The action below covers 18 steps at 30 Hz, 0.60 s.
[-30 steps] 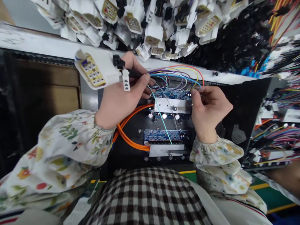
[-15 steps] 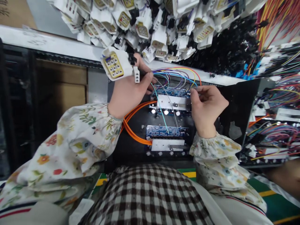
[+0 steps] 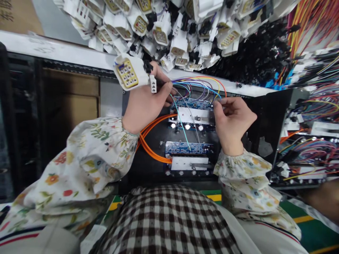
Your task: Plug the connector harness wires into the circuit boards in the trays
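Note:
My left hand (image 3: 148, 100) is closed round a bundle of coloured wires (image 3: 196, 80). A white connector housing (image 3: 129, 72) with a yellow insert and a small white plug (image 3: 153, 84) stick out above that hand. My right hand (image 3: 233, 118) pinches the end of a blue wire at the right end of the upper blue circuit board (image 3: 194, 103). Several other wires arch from the left hand to this board. A green wire (image 3: 182, 123) and a grey wire (image 3: 192, 118) run down to the lower circuit board (image 3: 182, 147). Orange cables (image 3: 148, 150) join both boards on the left.
White connectors (image 3: 161, 30) are heaped on the shelf behind, beside a pile of small black parts (image 3: 262, 53). More wired boards (image 3: 312, 148) lie at right. Cardboard boxes (image 3: 71, 91) are at left. Another person's blurred hand (image 3: 324, 199) shows at the lower right.
My right hand has shifted very slightly left along the upper board with the blue wire. The left hand stays almost still with the wire bundle.

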Motion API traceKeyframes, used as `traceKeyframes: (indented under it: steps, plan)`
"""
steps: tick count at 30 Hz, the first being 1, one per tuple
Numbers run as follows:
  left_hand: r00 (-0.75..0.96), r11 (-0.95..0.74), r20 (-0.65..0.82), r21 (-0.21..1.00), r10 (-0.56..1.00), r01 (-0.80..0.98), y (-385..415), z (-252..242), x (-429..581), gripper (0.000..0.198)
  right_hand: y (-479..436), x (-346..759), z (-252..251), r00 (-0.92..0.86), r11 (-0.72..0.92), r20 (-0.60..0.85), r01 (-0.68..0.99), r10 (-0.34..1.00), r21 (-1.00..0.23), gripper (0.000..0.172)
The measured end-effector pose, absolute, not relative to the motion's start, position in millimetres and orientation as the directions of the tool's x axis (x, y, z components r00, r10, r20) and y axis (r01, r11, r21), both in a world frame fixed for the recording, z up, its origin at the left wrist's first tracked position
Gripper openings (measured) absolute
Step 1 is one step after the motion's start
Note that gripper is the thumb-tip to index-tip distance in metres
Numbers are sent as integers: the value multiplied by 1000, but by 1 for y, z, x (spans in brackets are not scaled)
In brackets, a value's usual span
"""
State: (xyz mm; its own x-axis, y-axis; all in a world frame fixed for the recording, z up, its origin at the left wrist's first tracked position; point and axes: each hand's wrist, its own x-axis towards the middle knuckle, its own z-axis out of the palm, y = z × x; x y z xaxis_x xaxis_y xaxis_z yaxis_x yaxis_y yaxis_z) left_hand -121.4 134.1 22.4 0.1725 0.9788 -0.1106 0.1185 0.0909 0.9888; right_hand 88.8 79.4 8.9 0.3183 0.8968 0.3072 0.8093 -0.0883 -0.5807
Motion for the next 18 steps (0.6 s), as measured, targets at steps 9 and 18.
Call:
traceKeyframes:
  steps: [9,18]
  plan:
    - [161,120,-138,986,977,116,134,24,-121,12,78,90,7,300,-73,319,821,899,-566,10]
    - [145,127,-148,981,978,144,134,25,-121,11,80,91,12,268,-79,283,839,921,-538,9]
